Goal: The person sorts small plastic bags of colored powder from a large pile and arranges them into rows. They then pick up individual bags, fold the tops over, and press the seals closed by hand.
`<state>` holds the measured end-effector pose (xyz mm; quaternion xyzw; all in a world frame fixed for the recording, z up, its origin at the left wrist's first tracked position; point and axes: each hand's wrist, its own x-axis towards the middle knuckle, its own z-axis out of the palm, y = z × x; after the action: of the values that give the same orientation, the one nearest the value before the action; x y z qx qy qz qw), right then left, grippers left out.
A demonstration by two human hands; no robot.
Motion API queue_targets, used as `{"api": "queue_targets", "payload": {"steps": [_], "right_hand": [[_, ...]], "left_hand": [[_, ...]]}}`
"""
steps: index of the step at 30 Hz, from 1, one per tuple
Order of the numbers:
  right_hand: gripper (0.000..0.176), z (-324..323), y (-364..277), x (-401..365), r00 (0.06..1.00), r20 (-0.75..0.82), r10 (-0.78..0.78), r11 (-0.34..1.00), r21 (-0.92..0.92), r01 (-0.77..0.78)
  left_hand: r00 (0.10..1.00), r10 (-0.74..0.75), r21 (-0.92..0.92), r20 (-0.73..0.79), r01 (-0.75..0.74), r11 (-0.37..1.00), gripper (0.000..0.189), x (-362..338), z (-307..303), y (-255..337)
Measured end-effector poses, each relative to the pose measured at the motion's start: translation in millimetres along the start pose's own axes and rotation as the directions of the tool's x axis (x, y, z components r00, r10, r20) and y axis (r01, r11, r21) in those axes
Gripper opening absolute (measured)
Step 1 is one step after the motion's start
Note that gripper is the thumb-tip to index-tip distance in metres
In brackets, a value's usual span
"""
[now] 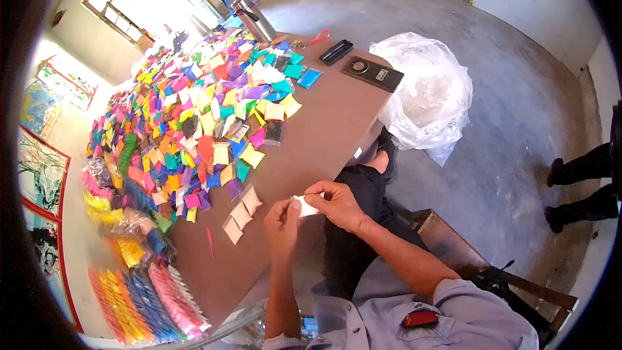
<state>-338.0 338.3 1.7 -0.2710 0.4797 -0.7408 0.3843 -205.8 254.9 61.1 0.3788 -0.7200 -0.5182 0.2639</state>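
Between my two hands, over the table's near edge, is a small white packet (308, 206). My left hand (282, 223) pinches its left end, and my right hand (337, 204) grips its right end with thumb and fingers. Just left of my hands, a short strip of peach-coloured packets (241, 214) lies on the brown table (311, 136). A thin pink strip (210, 242) lies farther left. Beyond is a large heap of small packets (188, 123) in many colours.
Bundled rows of coloured packets (139, 304) lie at the table's left end. A steel flask (256, 19), a black case (336, 52) and a dark scale-like device (372, 73) stand farther back. A big clear plastic bag (424, 91) is beyond the right edge. Another person's legs (583, 185) show at right.
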Motion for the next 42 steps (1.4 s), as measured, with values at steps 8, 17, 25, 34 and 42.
{"api": "queue_targets", "payload": {"steps": [8, 17, 25, 34, 42], "right_hand": [[0.025, -2, -29, -4, 0.988, 0.104, 0.112, 0.987, -0.131, -0.098], [0.027, 5, -13, -6, 0.997, -0.052, 0.060, 0.997, -0.052, -0.063], [0.031, 10, -16, -3, 0.997, -0.018, 0.074, 0.984, -0.158, -0.076], [0.027, 27, -40, 13, 0.998, -0.060, -0.007, 0.970, -0.242, -0.008], [0.022, 8, -33, 51, 0.957, -0.136, -0.257, 0.908, -0.374, 0.191]], "left_hand": [[0.999, 0.055, 0.013, -0.003, -0.055, 0.998, 0.028, 17, -5, -1], [0.995, -0.067, -0.137, 0.073, 0.077, 0.988, 0.027, 16, -7, -5], [0.992, -0.032, -0.136, 0.118, 0.049, 0.989, 0.028, 19, -10, -9], [0.992, -0.062, -0.229, 0.109, 0.086, 0.970, 0.029, 26, -12, -12], [0.974, 0.090, -0.402, 0.207, 0.001, 0.916, 0.022, 67, 15, -6]]}}
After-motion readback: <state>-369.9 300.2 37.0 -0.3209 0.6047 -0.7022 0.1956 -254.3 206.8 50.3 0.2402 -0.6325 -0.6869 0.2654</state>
